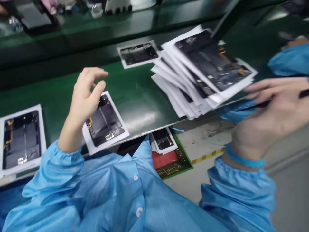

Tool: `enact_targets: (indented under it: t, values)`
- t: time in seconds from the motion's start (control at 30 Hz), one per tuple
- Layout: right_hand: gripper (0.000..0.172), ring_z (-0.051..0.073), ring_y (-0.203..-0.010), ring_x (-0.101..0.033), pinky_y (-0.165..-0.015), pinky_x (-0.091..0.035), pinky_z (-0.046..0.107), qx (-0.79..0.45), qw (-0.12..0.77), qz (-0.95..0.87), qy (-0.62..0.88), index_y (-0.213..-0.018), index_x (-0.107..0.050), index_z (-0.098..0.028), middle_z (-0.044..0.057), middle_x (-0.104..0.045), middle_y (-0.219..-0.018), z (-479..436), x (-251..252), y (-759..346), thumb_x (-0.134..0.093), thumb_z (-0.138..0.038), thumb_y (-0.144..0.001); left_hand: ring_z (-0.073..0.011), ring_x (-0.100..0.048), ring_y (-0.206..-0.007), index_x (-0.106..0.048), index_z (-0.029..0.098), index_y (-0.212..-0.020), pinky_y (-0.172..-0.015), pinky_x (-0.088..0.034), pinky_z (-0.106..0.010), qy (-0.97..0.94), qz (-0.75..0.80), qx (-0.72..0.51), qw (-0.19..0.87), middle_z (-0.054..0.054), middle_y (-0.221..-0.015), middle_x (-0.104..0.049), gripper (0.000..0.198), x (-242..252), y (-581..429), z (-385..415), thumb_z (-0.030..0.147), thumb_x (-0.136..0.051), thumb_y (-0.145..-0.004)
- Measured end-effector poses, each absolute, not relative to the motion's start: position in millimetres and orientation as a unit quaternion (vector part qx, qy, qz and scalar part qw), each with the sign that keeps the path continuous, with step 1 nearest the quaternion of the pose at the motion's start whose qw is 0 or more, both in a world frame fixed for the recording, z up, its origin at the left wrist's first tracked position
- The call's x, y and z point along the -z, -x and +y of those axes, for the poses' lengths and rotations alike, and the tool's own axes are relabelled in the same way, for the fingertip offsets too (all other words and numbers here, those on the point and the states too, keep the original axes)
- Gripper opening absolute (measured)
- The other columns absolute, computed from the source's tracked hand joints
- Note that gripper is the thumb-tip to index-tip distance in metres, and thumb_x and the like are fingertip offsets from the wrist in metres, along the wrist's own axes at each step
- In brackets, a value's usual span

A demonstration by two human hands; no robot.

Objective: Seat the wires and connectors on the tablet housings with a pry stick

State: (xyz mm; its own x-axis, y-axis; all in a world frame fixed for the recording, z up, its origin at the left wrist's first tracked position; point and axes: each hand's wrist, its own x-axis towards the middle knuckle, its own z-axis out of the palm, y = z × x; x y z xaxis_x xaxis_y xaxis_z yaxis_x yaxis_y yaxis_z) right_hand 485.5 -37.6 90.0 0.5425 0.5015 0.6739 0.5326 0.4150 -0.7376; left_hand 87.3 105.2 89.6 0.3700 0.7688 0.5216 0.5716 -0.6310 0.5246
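Observation:
My left hand (84, 96) hovers with curled, parted fingers just above a black panel on a white sheet (106, 124) lying at the near edge of the green bench (135, 93). It holds nothing. My right hand (272, 109), blurred by motion, is beside a fanned stack of the same white-backed panels (202, 74) on the right. Its fingers lie along a thin dark tool (303, 94). Both arms wear blue sleeves, and a blue band circles the right wrist.
Another panel (21, 138) lies at the left edge and one more (138, 54) further back. Below the bench edge a green tray (178, 161) holds a red pad and more panels. A second person's blue sleeve (289, 59) shows at far right.

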Motion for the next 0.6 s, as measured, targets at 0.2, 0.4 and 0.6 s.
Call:
enact_targets:
  t: [0.2, 0.4, 0.6]
  values:
    - [0.051, 0.014, -0.067, -0.068, -0.061, -0.051, 0.031, -0.280, 0.524, -0.628, 0.502, -0.093, -0.076, -0.024, 0.001, -0.071, -0.081, -9, -12, -330, -0.056, -0.064, -0.117, -0.0295, -0.068, -0.135, -0.075, 0.022, -0.131, -0.119, -0.054, -0.051, -0.815, 0.498, -0.275, 0.111, -0.010, -0.140, -0.077, 0.027, 3, 4, -15, 0.035, -0.057, -0.114]
    - [0.040, 0.011, -0.070, -0.072, -0.067, -0.058, 0.026, -0.439, 0.440, -0.659, 0.424, -0.101, -0.074, -0.024, -0.002, -0.075, -0.086, 14, 50, -268, -0.067, -0.061, -0.114, -0.0298, -0.067, -0.131, -0.070, 0.019, -0.134, -0.106, -0.057, -0.045, -0.868, 0.432, -0.242, 0.022, -0.013, -0.138, -0.076, 0.021, 44, -3, -63, 0.024, -0.063, -0.114]
    - [0.031, 0.010, -0.078, -0.079, -0.073, -0.062, 0.025, -0.410, 0.460, -0.660, 0.430, -0.104, -0.077, -0.025, -0.002, -0.075, -0.091, 11, 59, -274, -0.064, -0.049, -0.118, -0.0278, -0.067, -0.120, -0.071, 0.022, -0.139, -0.098, -0.056, -0.042, -0.896, 0.376, -0.234, -0.036, -0.011, -0.136, -0.078, 0.028, 47, -16, -56, 0.017, -0.068, -0.111]
